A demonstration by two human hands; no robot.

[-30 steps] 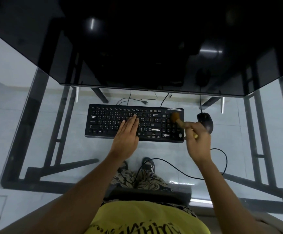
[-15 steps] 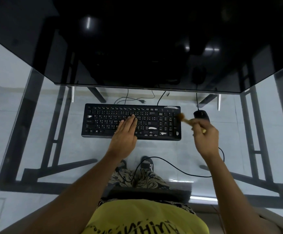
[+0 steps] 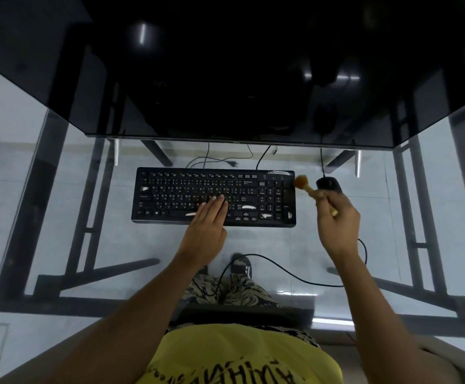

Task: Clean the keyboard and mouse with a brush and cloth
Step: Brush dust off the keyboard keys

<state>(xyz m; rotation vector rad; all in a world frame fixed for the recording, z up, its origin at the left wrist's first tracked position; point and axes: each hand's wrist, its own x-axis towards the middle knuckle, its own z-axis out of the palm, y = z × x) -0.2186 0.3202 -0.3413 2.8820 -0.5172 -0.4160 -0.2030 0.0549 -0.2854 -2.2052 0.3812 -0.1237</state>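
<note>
The right hand [image 3: 336, 220] has its grip closed around the wooden handle of a small brush [image 3: 307, 188]: the fingers are curled tight on the shaft, the butt end pokes out at 4 o'clock from the fist, and the tan bristle head points toward 10 o'clock. The bristles sit just off the right end of the keyboard [image 3: 170, 187], near its top right corner, in the gap between the keyboard and the mouse [image 3: 328, 184]. Whether they touch the keyboard's edge or the glass surface [image 3: 45, 206] cannot be told; the head is slightly blurred.

The left hand [image 3: 206, 231] holds nothing. It lies flat and spread, fingers together and pointing toward 12 o'clock, fingertips [image 3: 218, 198] resting on the middle rows of keys, palm over the keyboard's near edge. That looks like bracing to keep the keyboard from sliding.

Judged from this, the step in hand is the brushing, with the brush at the number-pad end of the keyboard. The next move calls for either another stroke toward 9 o'clock over the keys or a short shift toward 3 o'clock onto the mouse, which lies just beside the bristles and partly behind the right hand's knuckles. No cloth shows anywhere, so the wiping step seems not yet begun.

A black cable [image 3: 281, 268] loops across the surface at 6 o'clock from the keyboard, running under the right wrist; a wide sweep could snag it.
</note>
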